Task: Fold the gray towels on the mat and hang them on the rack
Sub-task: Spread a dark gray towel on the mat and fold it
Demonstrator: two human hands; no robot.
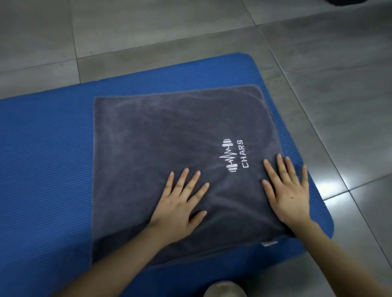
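A gray towel (161, 135) with a white embroidered logo reading CHARS lies flat on the blue mat (46, 152), folded into a rough square. My left hand (180, 203) rests palm down on the towel's near middle, fingers spread. My right hand (288, 190) lies flat on the towel's right edge, fingers spread, with the outer fingers over the mat. Neither hand grips anything. A small white label (269, 243) shows at the towel's near right corner. No rack is in view.
The mat lies on a gray tiled floor (318, 63) that surrounds it at the back and right. A knee (224, 289) shows at the bottom edge. A dark object (347, 2) sits at the top right corner.
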